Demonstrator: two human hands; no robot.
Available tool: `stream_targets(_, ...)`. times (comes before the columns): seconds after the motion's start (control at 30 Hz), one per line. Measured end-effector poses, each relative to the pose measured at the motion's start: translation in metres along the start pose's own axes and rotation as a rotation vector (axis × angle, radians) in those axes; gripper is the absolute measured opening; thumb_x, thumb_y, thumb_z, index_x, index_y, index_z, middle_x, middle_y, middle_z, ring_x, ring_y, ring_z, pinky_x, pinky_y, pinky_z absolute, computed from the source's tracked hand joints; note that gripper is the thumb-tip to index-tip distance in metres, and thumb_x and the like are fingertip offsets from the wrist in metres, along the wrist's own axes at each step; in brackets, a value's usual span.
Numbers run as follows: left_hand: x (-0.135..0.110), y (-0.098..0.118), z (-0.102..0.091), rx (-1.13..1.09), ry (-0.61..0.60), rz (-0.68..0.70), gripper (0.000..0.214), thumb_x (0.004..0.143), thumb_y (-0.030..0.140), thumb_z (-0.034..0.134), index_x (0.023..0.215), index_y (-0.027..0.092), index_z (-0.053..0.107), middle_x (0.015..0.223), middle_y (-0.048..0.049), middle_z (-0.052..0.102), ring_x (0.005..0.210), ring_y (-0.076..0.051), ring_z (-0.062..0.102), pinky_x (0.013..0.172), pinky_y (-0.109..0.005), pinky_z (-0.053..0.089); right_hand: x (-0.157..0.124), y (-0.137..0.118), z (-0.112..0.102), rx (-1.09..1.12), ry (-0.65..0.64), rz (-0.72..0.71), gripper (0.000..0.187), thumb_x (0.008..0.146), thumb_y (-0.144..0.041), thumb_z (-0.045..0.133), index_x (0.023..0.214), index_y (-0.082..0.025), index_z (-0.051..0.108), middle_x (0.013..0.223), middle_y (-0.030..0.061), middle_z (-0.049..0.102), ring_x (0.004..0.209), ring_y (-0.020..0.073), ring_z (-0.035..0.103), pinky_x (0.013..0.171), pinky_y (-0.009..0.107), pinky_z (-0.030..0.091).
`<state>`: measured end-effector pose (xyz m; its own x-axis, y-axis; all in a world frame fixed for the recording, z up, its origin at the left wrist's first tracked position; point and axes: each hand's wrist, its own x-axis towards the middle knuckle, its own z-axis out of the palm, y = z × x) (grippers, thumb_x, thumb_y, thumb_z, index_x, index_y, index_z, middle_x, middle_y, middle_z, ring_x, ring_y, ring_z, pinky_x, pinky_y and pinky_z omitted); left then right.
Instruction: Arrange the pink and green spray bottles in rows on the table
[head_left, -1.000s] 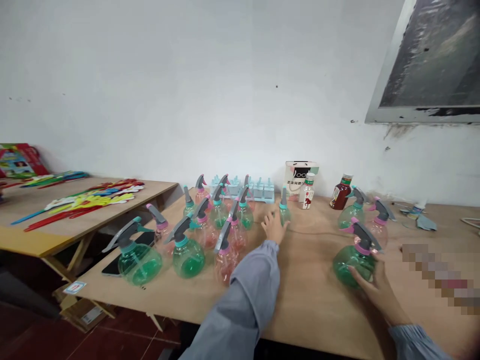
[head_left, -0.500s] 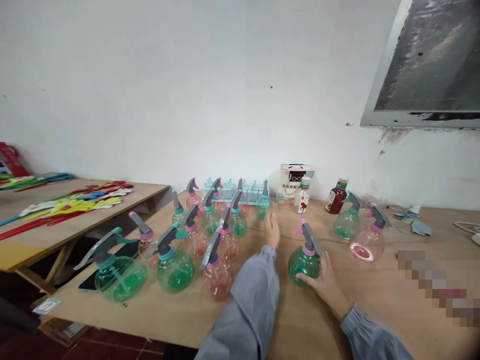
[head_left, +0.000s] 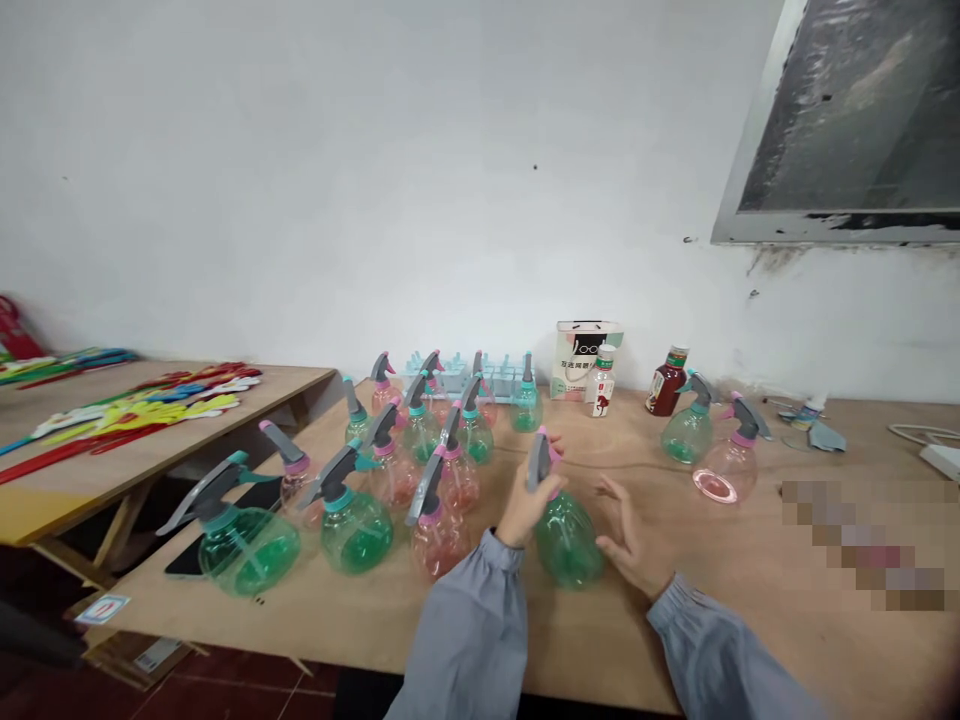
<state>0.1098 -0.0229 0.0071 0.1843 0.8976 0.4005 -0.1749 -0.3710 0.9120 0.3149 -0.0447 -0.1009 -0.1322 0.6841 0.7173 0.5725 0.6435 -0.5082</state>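
Observation:
A round green spray bottle [head_left: 570, 545] with a grey and pink trigger head tilts in front of me. My left hand [head_left: 525, 495] is closed round its head and neck, the fingertips showing behind the trigger. Just right of the bottle, my right hand [head_left: 630, 540] is open with fingers curved and apart; whether its thumb touches the bottle I cannot tell. To the left stand several more spray bottles, among them a pink one [head_left: 439, 540] near my left sleeve and a green one [head_left: 356, 532] beyond it.
At the right stand a green spray bottle [head_left: 686, 435] and a pink one [head_left: 726, 470]. Behind are a paper bag [head_left: 570, 360], a white drink bottle [head_left: 601, 385], a dark red bottle [head_left: 666, 385] and a pale blue rack [head_left: 450, 378]. Colourful gloves [head_left: 161, 408] lie on another table.
The green spray bottle has moved left and tilted. My left hand has come back from beyond it and taken hold of its head; my right hand has let go of its body.

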Motion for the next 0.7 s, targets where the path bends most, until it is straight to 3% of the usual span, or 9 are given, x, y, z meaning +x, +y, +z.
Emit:
stream_targets(0.13, -0.012, 0.019, -0.009, -0.27, 0.011, -0.109, 0.037, 0.074, 0.049, 0.07, 0.093, 0.017, 0.07, 0.1, -0.0089, 0.075, 0.102, -0.024, 0.07, 0.099, -0.038, 0.051, 0.002, 0.017, -0.013, 0.04, 0.227, 0.19, 0.058, 0.096, -0.058, 0.048, 0.142, -0.023, 0.042, 0.124, 0.0138, 0.06, 0.113, 0.0293, 0.061, 0.102, 0.053, 0.049)
stream_targets(0.27, -0.02, 0.024, -0.009, -0.339, 0.087, -0.156, 0.042, 0.077, 0.059, 0.067, 0.07, 0.018, 0.064, 0.073, -0.0042, 0.068, 0.08, -0.02, 0.071, 0.087, -0.038, 0.056, 0.006, 0.019, -0.015, 0.068, 0.318, 0.293, 0.048, 0.095, -0.057, 0.051, 0.129, -0.024, 0.05, 0.117, 0.0119, 0.062, 0.108, 0.0276, 0.063, 0.099, 0.052, 0.051)
stream_targets(0.4, -0.023, 0.021, -0.012, -0.245, 0.001, -0.04, 0.038, 0.075, 0.058, 0.071, 0.072, 0.021, 0.067, 0.076, -0.0039, 0.071, 0.086, -0.02, 0.071, 0.098, -0.04, 0.053, 0.008, 0.014, -0.012, 0.052, 0.321, 0.314, 0.048, 0.091, -0.059, 0.057, 0.124, -0.025, 0.051, 0.118, 0.012, 0.063, 0.109, 0.0276, 0.063, 0.1, 0.053, 0.051)
stream_targets(0.53, -0.023, 0.022, -0.015, -0.177, 0.068, -0.082, 0.046, 0.076, 0.066, 0.065, 0.07, 0.021, 0.066, 0.068, -0.0028, 0.069, 0.075, -0.019, 0.069, 0.092, -0.04, 0.055, 0.009, 0.011, -0.012, 0.064, 0.289, 0.33, 0.049, 0.09, -0.062, 0.058, 0.122, -0.025, 0.052, 0.117, 0.0119, 0.063, 0.108, 0.0273, 0.064, 0.101, 0.053, 0.051)
stream_targets(0.7, -0.026, 0.021, -0.014, -0.105, 0.001, -0.044, 0.043, 0.07, 0.06, 0.076, 0.092, 0.023, 0.071, 0.08, -0.0011, 0.073, 0.085, -0.019, 0.069, 0.095, -0.037, 0.053, 0.011, 0.011, -0.016, 0.074, 0.329, 0.376, 0.055, 0.086, -0.067, 0.059, 0.12, -0.024, 0.052, 0.117, 0.0118, 0.063, 0.108, 0.028, 0.064, 0.101, 0.055, 0.051)
